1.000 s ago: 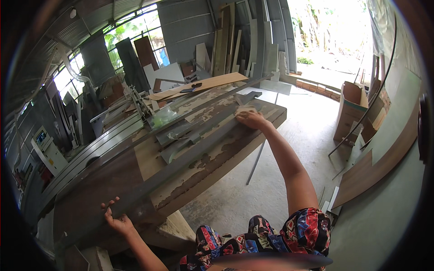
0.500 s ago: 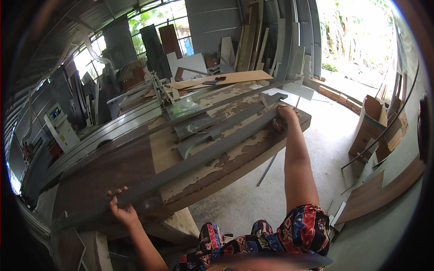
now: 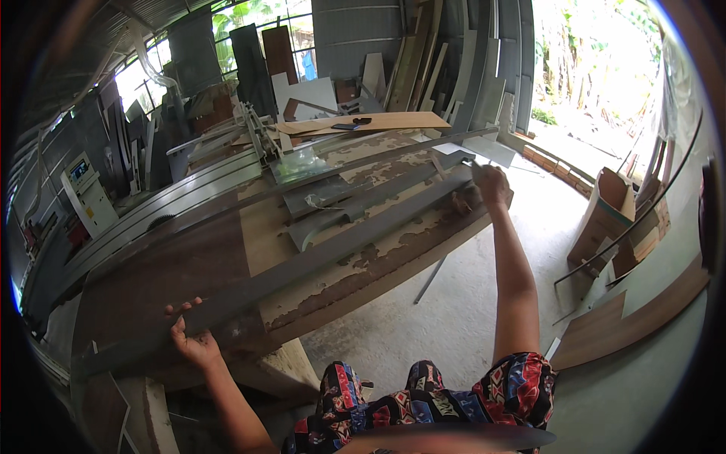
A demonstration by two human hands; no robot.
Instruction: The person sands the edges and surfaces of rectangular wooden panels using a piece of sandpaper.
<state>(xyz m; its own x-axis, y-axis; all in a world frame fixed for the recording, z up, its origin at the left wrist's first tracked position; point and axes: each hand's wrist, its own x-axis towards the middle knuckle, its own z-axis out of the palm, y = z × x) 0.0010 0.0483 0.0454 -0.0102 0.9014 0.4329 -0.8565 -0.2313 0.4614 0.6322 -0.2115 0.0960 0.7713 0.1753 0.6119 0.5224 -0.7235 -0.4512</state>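
Observation:
A long, narrow grey board [image 3: 325,253] runs diagonally over a worn worktable [image 3: 401,261] with peeling brown surface. Near its left end my left hand [image 3: 197,348] is closed around it, palm by the near edge and fingertips showing past the far edge. My right hand [image 3: 491,185] is closed at the board's far right end. A small pale, flat thing shows by its fingers, too unclear to name. Just below that hand a small brown thing [image 3: 461,203] lies against the board's near side. Shorter grey cut pieces [image 3: 333,223] lie beyond the board.
Another long strip [image 3: 363,166] lies farther back on the table, near clear plastic [image 3: 299,166] and a light wooden plank [image 3: 401,122]. A machine with a control panel [image 3: 92,198] stands at left. A cardboard box [image 3: 601,216] and brown boards [image 3: 635,318] are at right.
My right hand has moved slightly right and up at the board's far end, uncovering the brown thing below. My left hand keeps its hold. The whole view has shifted slightly.

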